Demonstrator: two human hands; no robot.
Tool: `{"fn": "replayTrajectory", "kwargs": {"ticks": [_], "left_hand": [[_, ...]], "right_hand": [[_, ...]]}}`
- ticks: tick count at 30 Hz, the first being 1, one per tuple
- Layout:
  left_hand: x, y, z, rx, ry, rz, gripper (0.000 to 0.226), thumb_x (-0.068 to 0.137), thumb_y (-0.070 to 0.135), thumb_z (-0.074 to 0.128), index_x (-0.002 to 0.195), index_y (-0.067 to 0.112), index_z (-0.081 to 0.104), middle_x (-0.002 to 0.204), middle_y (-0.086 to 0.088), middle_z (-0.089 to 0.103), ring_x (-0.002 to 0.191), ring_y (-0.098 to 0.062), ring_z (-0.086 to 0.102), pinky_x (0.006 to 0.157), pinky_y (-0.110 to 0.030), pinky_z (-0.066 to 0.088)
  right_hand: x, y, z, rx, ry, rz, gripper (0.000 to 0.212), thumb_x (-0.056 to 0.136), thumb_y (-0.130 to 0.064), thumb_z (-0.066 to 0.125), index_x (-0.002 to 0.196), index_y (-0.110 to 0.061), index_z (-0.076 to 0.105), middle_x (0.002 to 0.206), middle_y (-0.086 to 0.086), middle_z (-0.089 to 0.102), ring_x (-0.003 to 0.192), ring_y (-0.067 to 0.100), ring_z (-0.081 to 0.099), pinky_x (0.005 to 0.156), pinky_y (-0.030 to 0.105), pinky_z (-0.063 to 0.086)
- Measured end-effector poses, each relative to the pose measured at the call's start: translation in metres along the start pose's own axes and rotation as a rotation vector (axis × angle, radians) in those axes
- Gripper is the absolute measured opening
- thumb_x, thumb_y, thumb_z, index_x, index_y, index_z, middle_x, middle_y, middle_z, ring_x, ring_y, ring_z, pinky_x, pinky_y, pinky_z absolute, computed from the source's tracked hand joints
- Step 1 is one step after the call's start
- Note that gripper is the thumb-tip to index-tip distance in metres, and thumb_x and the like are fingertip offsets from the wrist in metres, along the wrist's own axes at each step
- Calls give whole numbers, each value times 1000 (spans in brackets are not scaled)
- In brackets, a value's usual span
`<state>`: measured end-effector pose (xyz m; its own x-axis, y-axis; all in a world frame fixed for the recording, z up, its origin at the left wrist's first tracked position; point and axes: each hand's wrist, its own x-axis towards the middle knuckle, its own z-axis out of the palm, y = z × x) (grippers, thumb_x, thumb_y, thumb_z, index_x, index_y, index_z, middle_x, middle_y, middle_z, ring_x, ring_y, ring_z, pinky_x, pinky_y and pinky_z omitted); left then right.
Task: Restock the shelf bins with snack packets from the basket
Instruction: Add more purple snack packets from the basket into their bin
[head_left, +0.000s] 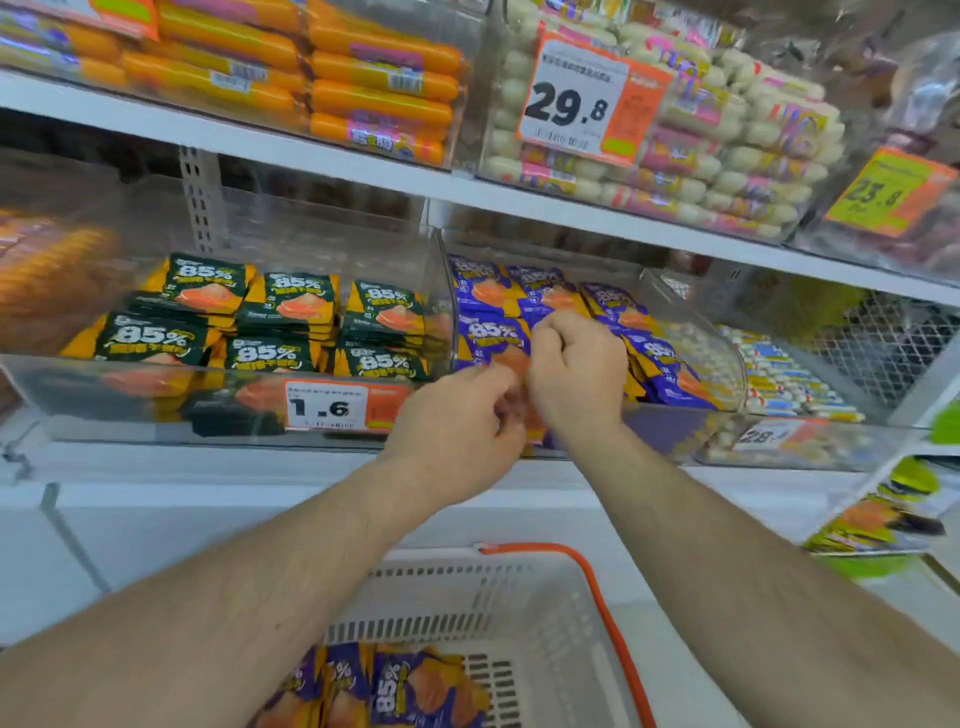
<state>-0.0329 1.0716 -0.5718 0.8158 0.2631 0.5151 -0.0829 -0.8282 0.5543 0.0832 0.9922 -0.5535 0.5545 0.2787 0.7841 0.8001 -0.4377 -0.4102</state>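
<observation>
Both my hands reach into the clear bin (696, 332) of purple snack packets (488, 332) on the middle shelf. My right hand (576, 374) is curled over a purple packet near the bin's front. My left hand (457, 431) is just below it, fingers curled, pinching the packet's lower orange edge. Below, the white basket (540, 623) with an orange handle holds several more purple packets (384, 691) at its near left.
To the left, a clear bin (156, 400) holds green 85% packets (291, 306) behind a 1.6 price tag (327, 408). The upper shelf carries orange sausages (374, 67) and white ones behind a 29.8 tag (576, 98). A wire rack (872, 343) stands right.
</observation>
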Motion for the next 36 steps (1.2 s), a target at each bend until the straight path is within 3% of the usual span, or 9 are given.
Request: {"fn": "replayTrajectory", "kwargs": {"ticks": [5,10,15,19,23,25,27,30,36], "left_hand": [[-50,-14,28,191,-672,-170,19,85,26,55,67,29,50,83,3,58,85,-25,58,67,-27,42],[-87,-60,44,267,-1098,-252,10,88,20,51,79,15,54,79,-6,52,73,-26,49,69,-34,40],[-104,-74,49,278,-1219,-296,18,94,20,48,77,17,53,75,0,49,64,-19,43,61,-31,36],[-111,-92,62,297,-1310,-356,11,93,21,49,85,16,53,83,-2,48,71,-21,40,64,-32,36],[-108,-103,75,278,-1368,-381,9,95,20,47,87,16,48,86,-7,45,67,-20,34,62,-34,34],[-107,-106,79,282,-1380,-404,8,95,21,46,90,16,49,89,-8,46,73,-21,38,66,-35,36],[-107,-108,82,293,-1402,-431,16,96,23,46,99,12,57,98,-12,56,82,-24,47,73,-38,44],[-104,-106,83,293,-1433,-472,34,97,23,46,123,6,60,116,-11,63,98,-27,59,87,-41,50],[-101,-98,83,272,-1416,-528,37,99,23,48,134,14,54,131,-4,58,116,-24,56,97,-35,45]], "right_hand": [[-86,-10,9,262,53,47,23,80,-21,40,57,-19,42,55,-2,36,56,21,38,53,35,30],[-174,30,39,173,-378,537,30,85,-26,42,59,-10,47,57,4,44,60,26,42,59,38,31],[-252,70,74,96,-1031,760,32,89,-25,53,60,-12,48,56,1,42,56,19,41,57,35,33],[-311,88,98,-25,-1330,757,17,79,-35,59,77,-18,63,67,1,61,60,18,56,52,33,42],[-335,95,110,-148,-1385,572,11,83,-35,50,75,-28,46,74,-5,43,71,19,48,50,27,31],[-346,101,117,-222,-1446,500,24,81,-41,52,101,-28,56,103,1,52,101,29,52,74,31,46],[-353,107,122,-261,-1504,542,59,79,-43,60,134,-26,47,138,8,44,130,33,40,103,42,39],[-359,114,126,-251,-1461,608,59,80,-47,61,134,-30,44,138,5,50,128,30,44,102,44,39],[-369,105,126,-247,-1329,715,53,89,-49,56,136,-29,42,131,7,51,118,31,54,98,45,44]]}}
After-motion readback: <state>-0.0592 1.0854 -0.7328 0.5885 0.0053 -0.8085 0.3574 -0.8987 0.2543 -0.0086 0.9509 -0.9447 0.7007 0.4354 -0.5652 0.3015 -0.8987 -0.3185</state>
